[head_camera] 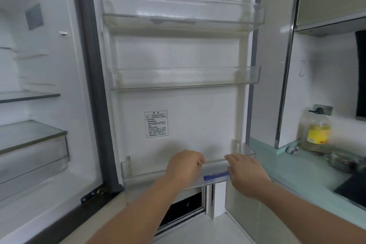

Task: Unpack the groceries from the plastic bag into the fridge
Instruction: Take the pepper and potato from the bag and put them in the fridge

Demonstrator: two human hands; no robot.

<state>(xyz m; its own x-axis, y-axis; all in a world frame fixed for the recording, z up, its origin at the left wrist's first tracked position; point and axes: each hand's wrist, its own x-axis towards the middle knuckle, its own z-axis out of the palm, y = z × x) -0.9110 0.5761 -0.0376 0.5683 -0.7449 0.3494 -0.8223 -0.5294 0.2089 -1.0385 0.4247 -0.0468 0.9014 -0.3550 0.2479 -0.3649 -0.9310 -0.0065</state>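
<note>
The fridge door stands open with three clear door bins. Both my hands are at the bottom door bin. My left hand is knuckles-up, its fingers curled over the bin's top rim. My right hand lies a little to the right, its fingers stretched out on the same rim and the thumb in front of it. Between the hands a blue strip shows through the bin's clear front. What it belongs to is unclear. No plastic bag or groceries are in view.
The upper door bin and middle door bin hold nothing. The fridge interior at left has a glass shelf and a drawer. A green counter at right carries an oil bottle, a pot and a black hob.
</note>
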